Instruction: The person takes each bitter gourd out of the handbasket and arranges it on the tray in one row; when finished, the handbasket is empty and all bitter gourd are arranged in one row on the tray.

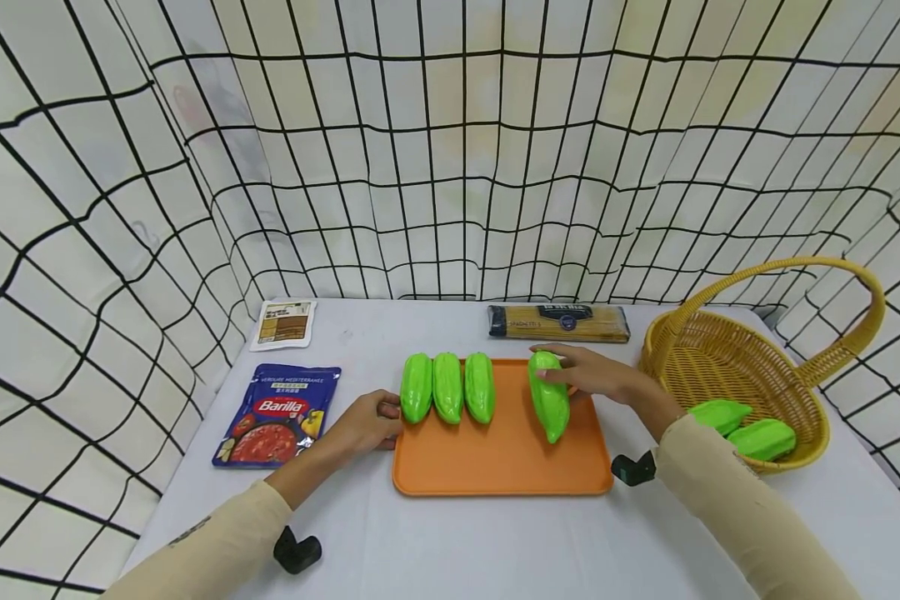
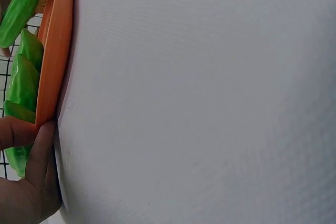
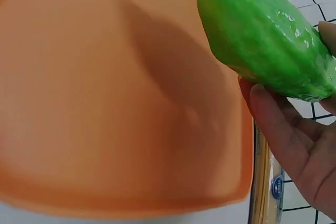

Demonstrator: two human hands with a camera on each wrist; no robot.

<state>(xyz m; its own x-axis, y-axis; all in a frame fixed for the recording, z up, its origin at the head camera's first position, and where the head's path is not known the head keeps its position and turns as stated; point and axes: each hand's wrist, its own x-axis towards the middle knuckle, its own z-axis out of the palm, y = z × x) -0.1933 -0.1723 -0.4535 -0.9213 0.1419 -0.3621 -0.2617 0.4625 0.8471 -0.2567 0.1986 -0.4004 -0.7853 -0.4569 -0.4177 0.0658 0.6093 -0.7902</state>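
Note:
My right hand grips a glossy green bitter melon above the right part of the orange tray. In the right wrist view that bitter melon is apart from the tray, and its shadow falls on the tray's surface. At the tray's left edge, my left hand pinches the rim, as the left wrist view shows with the fingers on it. Three more bitter melons lie side by side along the tray's left half, tips toward me.
On the right stands a yellow wicker basket with a tall handle and two bitter melons inside. A spaghetti pack lies behind the tray. Left are a blue Barilla pouch and a small white-edged packet. Black netting surrounds the table.

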